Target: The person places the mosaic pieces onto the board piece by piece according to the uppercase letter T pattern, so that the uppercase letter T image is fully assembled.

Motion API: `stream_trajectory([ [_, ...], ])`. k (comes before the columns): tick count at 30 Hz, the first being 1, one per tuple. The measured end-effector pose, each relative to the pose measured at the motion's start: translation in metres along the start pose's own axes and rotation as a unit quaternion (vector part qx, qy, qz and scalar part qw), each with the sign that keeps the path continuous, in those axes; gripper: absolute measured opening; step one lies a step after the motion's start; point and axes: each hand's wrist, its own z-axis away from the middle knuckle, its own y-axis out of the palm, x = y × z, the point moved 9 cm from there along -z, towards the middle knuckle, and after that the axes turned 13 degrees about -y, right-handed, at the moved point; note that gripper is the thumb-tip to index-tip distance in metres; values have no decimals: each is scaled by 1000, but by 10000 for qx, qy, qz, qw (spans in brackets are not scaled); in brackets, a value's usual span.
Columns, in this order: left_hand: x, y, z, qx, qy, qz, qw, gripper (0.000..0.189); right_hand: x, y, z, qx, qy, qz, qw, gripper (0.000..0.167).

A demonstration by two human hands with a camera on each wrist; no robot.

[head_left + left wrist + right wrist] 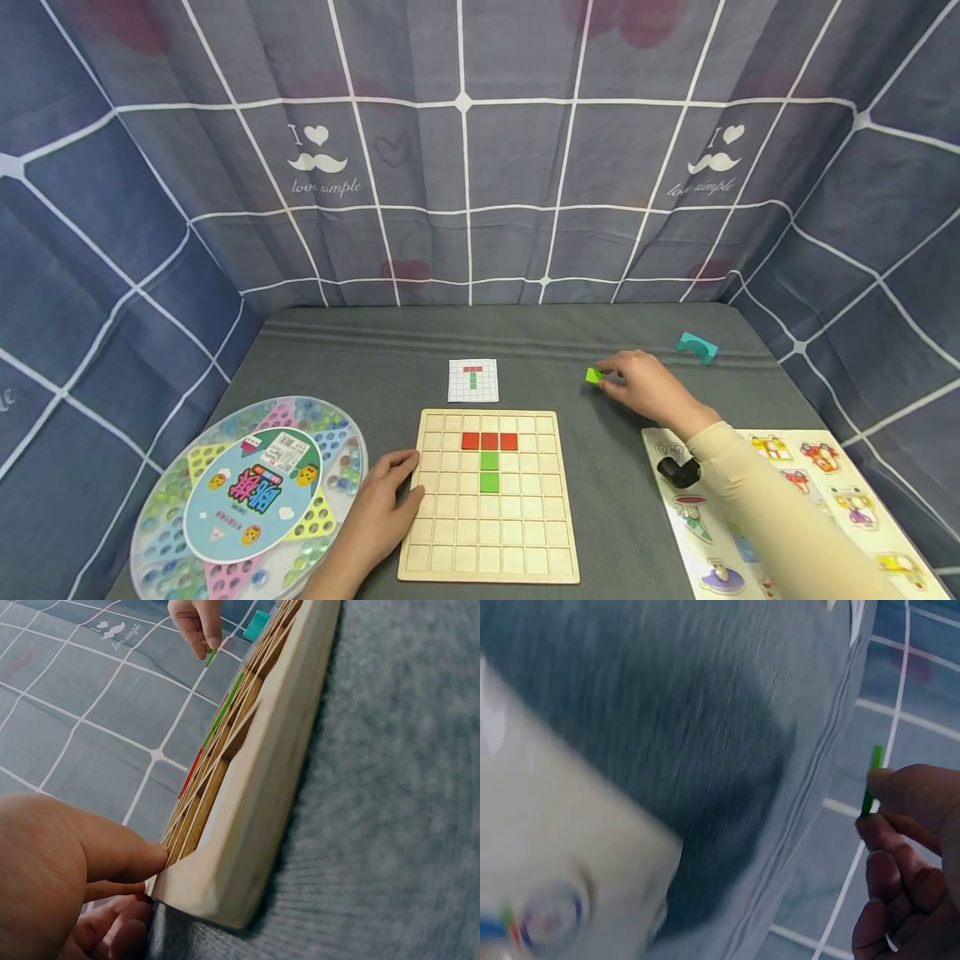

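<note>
My right hand pinches a small flat green tile between thumb and fingertips, raised over the table to the right of a pattern card. In the right wrist view the tile shows edge-on. At the left edge of a wooden grid board rests my left hand, thumb and fingertips touching the rim. On the board three red tiles form a row, with two green tiles in a column beneath the middle one. The card shows a red and green T shape.
A round marble game box stands at the left, partly behind my left forearm. Under my right forearm lies a picture puzzle board. A teal arch block sits at the back right. A checked curtain surrounds the table.
</note>
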Motion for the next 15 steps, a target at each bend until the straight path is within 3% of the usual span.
stream_trajectory([
  [9, 0, 0, 0, 20, 23, 8, 10000, 50, 42, 15, 0, 7, -89, -158, 9998, 28],
  [15, 1, 0, 0, 6, 21, 9, 10000, 50, 78, 19, -1, -49, -368, -205, 9991, 29],
])
